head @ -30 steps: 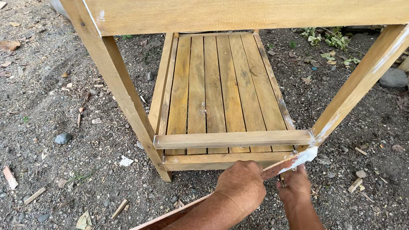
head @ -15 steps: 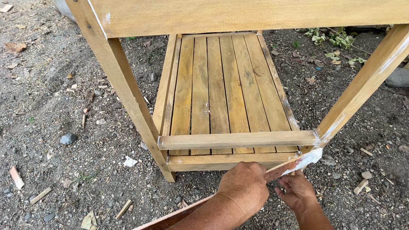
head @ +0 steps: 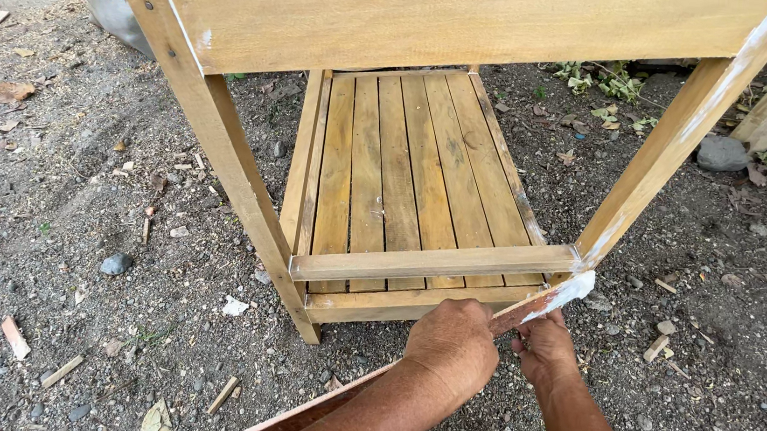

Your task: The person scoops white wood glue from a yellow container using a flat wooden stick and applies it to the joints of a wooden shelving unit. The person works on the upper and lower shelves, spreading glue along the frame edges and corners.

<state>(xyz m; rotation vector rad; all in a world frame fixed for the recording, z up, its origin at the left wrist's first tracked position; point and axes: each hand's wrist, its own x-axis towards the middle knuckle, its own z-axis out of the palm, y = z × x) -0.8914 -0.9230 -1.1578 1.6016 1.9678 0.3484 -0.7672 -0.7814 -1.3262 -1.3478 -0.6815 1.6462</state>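
- The strip (head: pixel 524 312) is a long, thin reddish-brown length of wood. It lies low against the front of the wooden frame (head: pixel 459 17), just above the ground (head: pixel 47 202).
- Its long axis runs on a slant, from bottom left of the view up and to the right. The far tip is coated in white paste and touches the foot of the right leg (head: pixel 661 158), where the lower rail (head: pixel 426 265) meets it.
- Judged by its look, the strip is light and stiff along its length, but thin enough to bend or snap if levered hard. The pasted tip would be slippery and would smear, so the dry stretch behind it is the place to grip.
- The left hand (head: pixel 454 342) is closed over the strip's dry middle, knuckles up, with its forearm lying along the strip.
- The right hand (head: pixel 547 346) is curled just under the pasted end, fingers bent and touching the strip. Whether it grips or only props the strip from below I cannot tell.
- Behind the rail sits a slatted shelf (head: pixel 406 171), and white smears mark both front legs.
- The ground around is grit with wood scraps (head: pixel 14 337), stones and dry leaves.
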